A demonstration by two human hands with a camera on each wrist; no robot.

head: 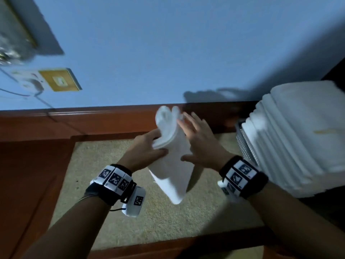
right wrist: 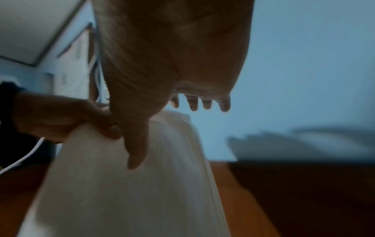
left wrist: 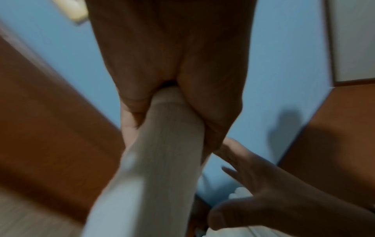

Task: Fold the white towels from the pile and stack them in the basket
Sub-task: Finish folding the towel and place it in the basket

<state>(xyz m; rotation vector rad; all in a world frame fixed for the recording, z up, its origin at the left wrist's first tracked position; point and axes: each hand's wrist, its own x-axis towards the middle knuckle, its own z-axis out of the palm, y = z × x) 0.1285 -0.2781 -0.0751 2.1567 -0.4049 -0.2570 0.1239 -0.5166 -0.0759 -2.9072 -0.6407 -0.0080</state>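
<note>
A folded white towel [head: 170,156] hangs in the air in front of me, held up over the carpet. My left hand [head: 149,146] grips its upper folded edge, thumb on the near side and fingers behind; the left wrist view shows the towel [left wrist: 162,160] squeezed between thumb and fingers. My right hand [head: 197,139] lies flat with straight, spread fingers against the towel's right side; its thumb [right wrist: 136,144] rests on the cloth [right wrist: 121,192]. To the right stands a grey perforated basket [head: 242,144] bearing a tall stack of folded white towels [head: 291,135].
A blue wall [head: 168,53] with a brown wooden skirting [head: 93,118] runs behind the hands. Beige carpet [head: 149,212] lies below, bordered by reddish wooden floor [head: 28,174] at the left. A wall socket plate [head: 59,79] and cables are at upper left.
</note>
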